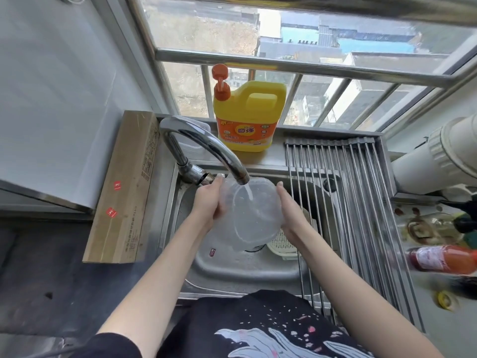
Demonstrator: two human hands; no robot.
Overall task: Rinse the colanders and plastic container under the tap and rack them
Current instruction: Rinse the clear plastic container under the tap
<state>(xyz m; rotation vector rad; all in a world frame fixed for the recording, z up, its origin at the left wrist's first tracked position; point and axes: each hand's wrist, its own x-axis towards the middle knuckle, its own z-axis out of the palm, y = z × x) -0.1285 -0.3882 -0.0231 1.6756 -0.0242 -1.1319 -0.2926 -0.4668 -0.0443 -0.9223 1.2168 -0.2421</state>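
A clear plastic container [254, 223] is tilted under the chrome tap [206, 148], and water runs from the spout into it. My left hand [207, 202] grips its left side and my right hand [290, 210] holds its right side. Below the container, a pale green colander [280, 245] lies in the steel sink [232, 270], partly hidden by the container and my right wrist. A roll-up steel rack [348, 202] spans the right half of the sink with nothing on it.
A yellow dish soap jug [249, 117] stands on the ledge behind the tap. A cardboard box [126, 187] leans at the sink's left. Bottles, one red [444, 259], crowd the counter at right. A white pipe [438, 156] juts in at right.
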